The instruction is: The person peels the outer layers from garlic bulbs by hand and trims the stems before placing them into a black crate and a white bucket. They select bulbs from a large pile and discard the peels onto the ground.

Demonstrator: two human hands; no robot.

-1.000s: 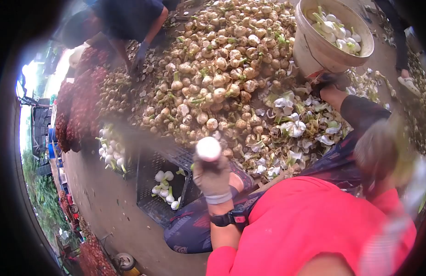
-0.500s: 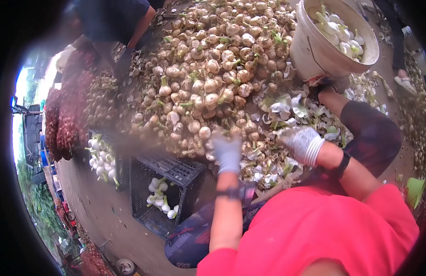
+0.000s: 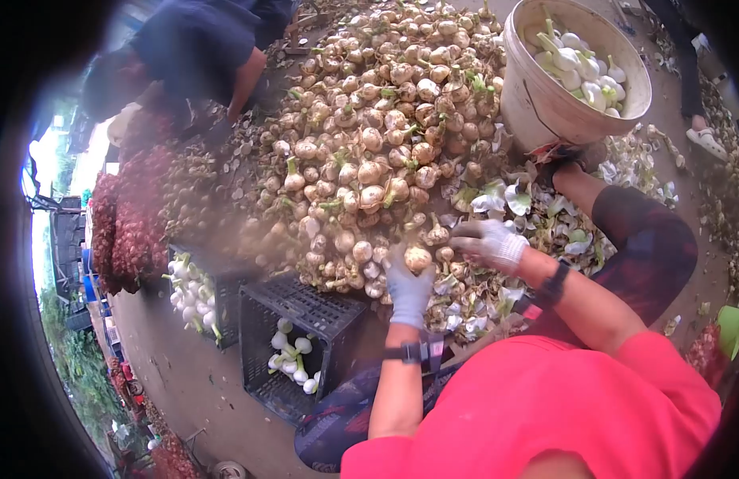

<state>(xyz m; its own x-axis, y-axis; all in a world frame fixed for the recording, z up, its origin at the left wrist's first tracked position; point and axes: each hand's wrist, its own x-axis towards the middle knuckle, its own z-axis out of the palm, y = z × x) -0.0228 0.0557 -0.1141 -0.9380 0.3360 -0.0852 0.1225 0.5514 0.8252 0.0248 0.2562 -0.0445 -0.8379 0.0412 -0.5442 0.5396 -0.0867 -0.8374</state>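
My left hand [image 3: 407, 289], in a grey glove, grips an unpeeled brown onion [image 3: 418, 258] at the near edge of a big heap of onions [image 3: 369, 136]. My right hand [image 3: 488, 242], in a white glove, reaches in from the right with its fingers touching the bulbs beside that onion. It holds nothing that I can see. White and green peelings [image 3: 505, 199] lie scattered just right of both hands. My red sleeve and dark patterned trousers fill the lower right.
A black crate [image 3: 262, 359] with a few peeled white onions stands below left of the heap. A pale bucket [image 3: 537, 100] of peeled onions sits at the upper right. Another person in a dark shirt [image 3: 194, 48] works at the upper left. Red mesh sacks [image 3: 122, 231] line the left.
A second ago my left hand held a peeled white onion over the crate. Both hands then went to the heap, and my left hand has picked up an unpeeled onion.
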